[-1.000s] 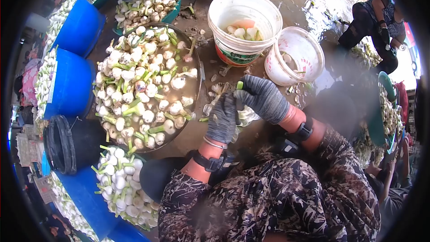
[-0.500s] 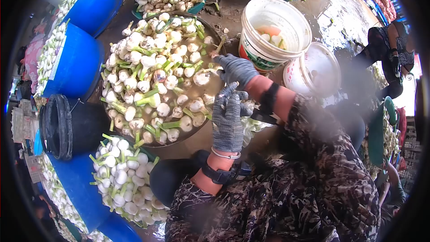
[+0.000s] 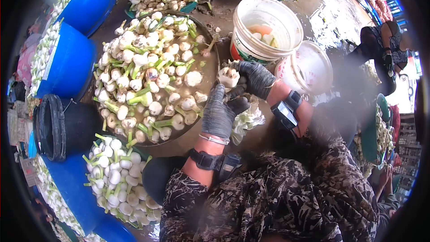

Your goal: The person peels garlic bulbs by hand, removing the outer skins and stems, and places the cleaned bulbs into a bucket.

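Note:
A garlic bulb (image 3: 228, 76) with dirty, loose outer skin is held up between my two gloved hands, just past the right rim of a wide round basin (image 3: 218, 62). My left hand (image 3: 218, 113), in a grey knitted glove, grips the bulb from below. Curled around its right side is my right hand (image 3: 256, 79), also gloved, with some fingertips hidden behind the bulb. Murky water and many untrimmed garlic bulbs (image 3: 145, 78) with green stems fill the basin. Pale crumpled scraps (image 3: 247, 121) show beneath my hands.
A white bucket (image 3: 268, 27) with a few pieces inside stands beyond my right hand, a second white bucket (image 3: 311, 67) beside it. Cleaned white garlic (image 3: 118, 175) is heaped at lower left, near a black bucket (image 3: 67, 125) and blue tubs (image 3: 67, 62). Another person (image 3: 385, 54) is at right.
My right hand has drawn back from the basin's right edge toward me and now meets my left hand. A garlic bulb now shows between them. The view has shifted slightly.

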The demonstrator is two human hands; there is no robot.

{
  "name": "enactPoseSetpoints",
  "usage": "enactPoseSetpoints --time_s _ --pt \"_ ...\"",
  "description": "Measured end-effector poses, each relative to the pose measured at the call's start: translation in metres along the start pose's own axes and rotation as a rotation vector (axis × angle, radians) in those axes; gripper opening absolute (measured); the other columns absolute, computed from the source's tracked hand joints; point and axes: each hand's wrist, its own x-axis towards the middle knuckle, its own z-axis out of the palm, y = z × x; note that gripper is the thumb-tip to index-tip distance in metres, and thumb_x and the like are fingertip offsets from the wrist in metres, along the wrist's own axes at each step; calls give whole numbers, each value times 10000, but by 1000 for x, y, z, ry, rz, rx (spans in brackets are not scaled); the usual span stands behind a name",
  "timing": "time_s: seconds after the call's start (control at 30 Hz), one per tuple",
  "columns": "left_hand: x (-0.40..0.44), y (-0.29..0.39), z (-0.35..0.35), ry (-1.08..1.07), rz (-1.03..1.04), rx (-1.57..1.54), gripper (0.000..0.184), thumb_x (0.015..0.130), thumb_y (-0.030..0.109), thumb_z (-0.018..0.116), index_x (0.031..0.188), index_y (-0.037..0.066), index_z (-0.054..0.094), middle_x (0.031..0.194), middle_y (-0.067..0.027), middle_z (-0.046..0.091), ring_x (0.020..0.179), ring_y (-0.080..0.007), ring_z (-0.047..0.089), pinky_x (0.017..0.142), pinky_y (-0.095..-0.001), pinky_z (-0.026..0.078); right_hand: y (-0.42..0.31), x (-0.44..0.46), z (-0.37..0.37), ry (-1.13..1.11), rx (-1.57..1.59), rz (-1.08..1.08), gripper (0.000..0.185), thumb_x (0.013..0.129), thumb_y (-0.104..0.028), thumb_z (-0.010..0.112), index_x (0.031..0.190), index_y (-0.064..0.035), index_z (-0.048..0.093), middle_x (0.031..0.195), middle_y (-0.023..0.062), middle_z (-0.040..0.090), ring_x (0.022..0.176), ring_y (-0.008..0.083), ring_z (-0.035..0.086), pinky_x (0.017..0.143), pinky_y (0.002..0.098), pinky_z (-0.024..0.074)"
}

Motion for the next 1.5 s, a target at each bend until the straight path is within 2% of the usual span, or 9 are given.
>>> enactPoseSetpoints --time_s 0.17,0.27,0.4,0.73,0.87,1.0,1.1,1.3,1.5 --pt "2 -21 14 -110 33 25 308 980 224 549 1248 73 530 1089 -154 654 909 -267 680 826 -451 580 1 -29 -44 7 -208 -120 204 934 -236 629 965 -35 641 796 61 677 648 134 628 560 298 525" --pt "3 -33 29 -12 193 201 291 958 200 592 1220 84 543 1052 -117 646 899 -262 677 823 -439 581 -5 -62 -40 344 -810 -570 212 919 -188 643 976 16 635 859 84 700 773 207 664 724 317 540" --pt "11 -42 33 50 268 323 294 913 135 657 1177 64 551 1018 -80 636 914 -214 656 766 -356 589 5 -91 -43 403 -1220 -982 109 820 -149 690 892 -73 660 803 128 674 726 323 660 648 395 536" --pt "2 -48 47 155 408 753 299 908 96 663 1161 -6 540 1100 -74 634 976 -128 596 884 -267 498 17 -77 -47 564 -1354 -907 116 787 -175 661 804 -81 596 752 146 629 721 357 631 643 444 507" --pt "4 -41 30 -80 309 389 319 922 78 622 1221 44 516 1157 -113 600 984 -183 608 830 -352 582 9 -62 -72 577 -1168 -750 157 820 -207 636 846 -58 592 727 192 630 719 394 627 659 467 507" --pt "-6 -22 21 -191 113 219 384 963 146 546 1327 58 461 1222 -161 571 991 -251 637 847 -396 592 -4 -48 -119 710 -1577 -447 206 844 -214 647 918 -26 605 755 199 645 723 380 641 685 439 521" --pt "-7 -17 19 -219 134 228 417 971 195 533 1354 56 442 1223 -173 572 993 -263 640 876 -412 575 0 -63 -101 483 -1117 -912 220 851 -198 677 957 -18 610 789 168 650 734 333 647 683 399 528" --pt "-4 -34 31 -160 207 509 388 909 258 657 1200 32 533 1001 -77 620 867 -163 632 789 -339 575 15 -91 -46 272 -983 -726 160 872 -154 677 934 -19 617 830 110 672 734 195 641 695 348 521" --pt "-4 -27 17 -173 137 517 425 935 203 594 1319 59 483 954 -67 598 815 -185 631 819 -417 573 -9 -85 -91 506 -1061 -636 194 893 -208 645 971 -30 639 855 140 668 782 312 639 745 377 515"
